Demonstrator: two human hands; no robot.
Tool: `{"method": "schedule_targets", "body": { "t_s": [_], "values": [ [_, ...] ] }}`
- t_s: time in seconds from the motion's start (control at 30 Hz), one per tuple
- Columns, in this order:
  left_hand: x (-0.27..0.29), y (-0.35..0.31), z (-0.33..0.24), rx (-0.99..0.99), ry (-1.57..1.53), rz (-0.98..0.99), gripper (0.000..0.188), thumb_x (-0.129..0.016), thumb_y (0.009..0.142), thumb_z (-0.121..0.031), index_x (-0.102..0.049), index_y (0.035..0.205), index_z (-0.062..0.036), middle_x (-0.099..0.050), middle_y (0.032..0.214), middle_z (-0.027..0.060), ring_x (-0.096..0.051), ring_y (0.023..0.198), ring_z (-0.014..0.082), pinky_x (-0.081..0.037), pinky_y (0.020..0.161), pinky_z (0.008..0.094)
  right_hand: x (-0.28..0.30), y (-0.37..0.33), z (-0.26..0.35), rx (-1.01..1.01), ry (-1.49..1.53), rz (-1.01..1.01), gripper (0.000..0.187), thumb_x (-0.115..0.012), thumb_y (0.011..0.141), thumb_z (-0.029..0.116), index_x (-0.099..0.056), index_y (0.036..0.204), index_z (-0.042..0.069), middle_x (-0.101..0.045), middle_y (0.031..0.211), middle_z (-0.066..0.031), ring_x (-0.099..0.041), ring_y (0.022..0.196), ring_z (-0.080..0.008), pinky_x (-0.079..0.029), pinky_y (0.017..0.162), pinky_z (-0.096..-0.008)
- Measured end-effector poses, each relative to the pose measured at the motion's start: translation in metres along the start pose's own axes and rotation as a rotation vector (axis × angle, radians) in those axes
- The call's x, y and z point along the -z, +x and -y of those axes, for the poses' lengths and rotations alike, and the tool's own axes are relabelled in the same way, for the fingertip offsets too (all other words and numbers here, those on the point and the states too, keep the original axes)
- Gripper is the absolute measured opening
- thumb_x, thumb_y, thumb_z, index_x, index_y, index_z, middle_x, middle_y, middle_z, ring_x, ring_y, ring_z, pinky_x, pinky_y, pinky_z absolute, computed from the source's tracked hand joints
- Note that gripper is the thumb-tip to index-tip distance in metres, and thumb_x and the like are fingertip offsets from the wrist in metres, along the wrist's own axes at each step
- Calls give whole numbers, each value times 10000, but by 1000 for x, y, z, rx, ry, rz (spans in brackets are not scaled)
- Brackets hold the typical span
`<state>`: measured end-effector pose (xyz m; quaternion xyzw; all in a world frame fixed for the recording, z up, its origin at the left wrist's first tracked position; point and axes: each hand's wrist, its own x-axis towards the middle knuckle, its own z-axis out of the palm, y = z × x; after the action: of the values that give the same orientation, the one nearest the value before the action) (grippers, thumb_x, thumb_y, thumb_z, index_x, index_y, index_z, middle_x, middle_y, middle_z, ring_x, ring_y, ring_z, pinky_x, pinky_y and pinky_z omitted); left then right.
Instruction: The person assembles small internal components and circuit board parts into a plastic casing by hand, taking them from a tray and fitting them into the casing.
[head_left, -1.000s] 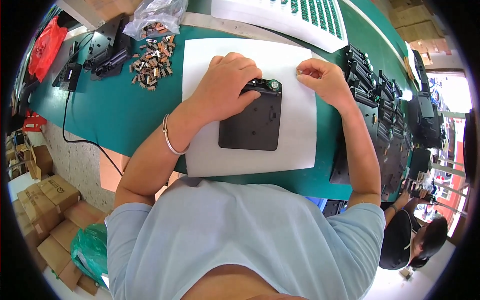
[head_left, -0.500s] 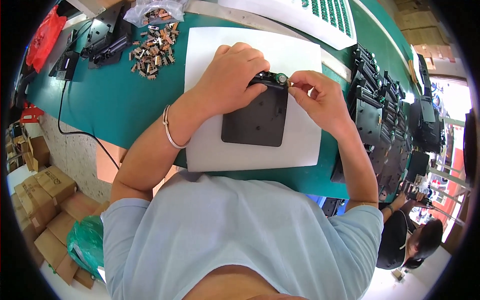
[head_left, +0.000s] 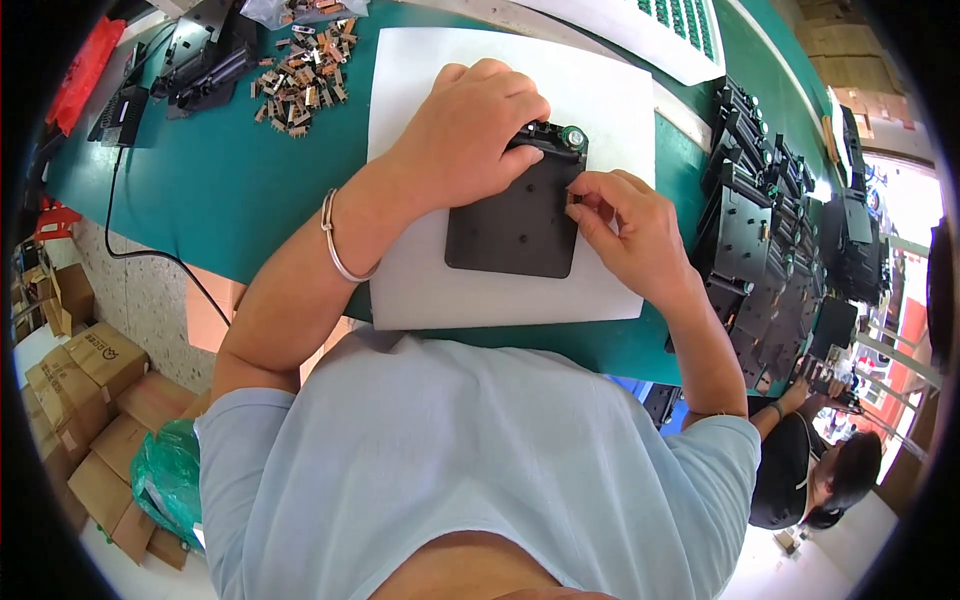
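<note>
A flat black plate (head_left: 500,235) with a black cylinder assembly along its far edge lies on a white foam sheet (head_left: 420,300). My left hand (head_left: 475,130) is closed round the far end of the plate, its thumb on the cylinder part. Beside those fingers, at the far right corner, sits a small round green-and-silver component (head_left: 572,138). My right hand (head_left: 630,225) is at the plate's right edge, thumb and forefinger pinching a small copper-coloured metal part (head_left: 572,200), mostly hidden by the fingertips.
A heap of small copper-and-silver parts (head_left: 308,80) lies at the far left, near a black device (head_left: 205,60). Several black assemblies (head_left: 745,220) crowd the table's right side. A white tray (head_left: 650,40) of green parts stands at the back. A person (head_left: 810,470) works at the right.
My right hand has come nearer, from the green component's corner down along the plate's right edge, still pinching. My left hand keeps its hold. The whole view has shifted slightly.
</note>
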<state>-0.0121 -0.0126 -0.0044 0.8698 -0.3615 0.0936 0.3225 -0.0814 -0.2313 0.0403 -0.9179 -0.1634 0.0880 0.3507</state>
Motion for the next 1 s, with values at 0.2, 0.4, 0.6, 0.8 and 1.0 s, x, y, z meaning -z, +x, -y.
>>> {"method": "schedule_targets", "body": {
  "t_s": [0.2,0.4,0.6,0.8,1.0],
  "values": [
    [-4,2,2,-35,0,-75,287,-763,715,-195,-654,955,-82,-627,948,33,-557,1031,240,-396,880,404,-6,-3,0,53,-120,-72,141,-695,827,75,-643,958,60,-618,808,-105,-622,692,-279,-503,610,-356],
    [0,1,0,-19,16,5,317,-728,758,-194,-607,1032,-91,-605,1085,66,-533,1106,267,-394,945,412,0,2,-3,199,-214,-68,122,-697,821,88,-651,932,66,-628,828,-97,-624,742,-308,-506,626,-374],
    [1,1,0,-23,29,26,326,-729,767,-204,-606,1047,-92,-600,1097,63,-530,1103,266,-393,944,411,-4,-2,-7,146,-152,-68,123,-702,824,95,-664,938,70,-634,831,-92,-624,720,-302,-507,622,-369],
    [1,0,0,-21,32,21,333,-730,764,-201,-610,1054,-90,-600,1104,64,-533,1102,266,-392,949,407,-6,-5,-11,128,-77,-104,129,-706,824,96,-671,947,77,-622,810,-89,-613,667,-285,-494,594,-359],
    [1,1,1,-32,26,4,334,-730,760,-195,-621,1056,-86,-608,1101,68,-539,1100,266,-395,950,406,-3,-3,-9,121,-86,-50,166,-704,826,25,-666,986,50,-620,814,-85,-589,621,-190,-474,574,-298]
  ]
}}
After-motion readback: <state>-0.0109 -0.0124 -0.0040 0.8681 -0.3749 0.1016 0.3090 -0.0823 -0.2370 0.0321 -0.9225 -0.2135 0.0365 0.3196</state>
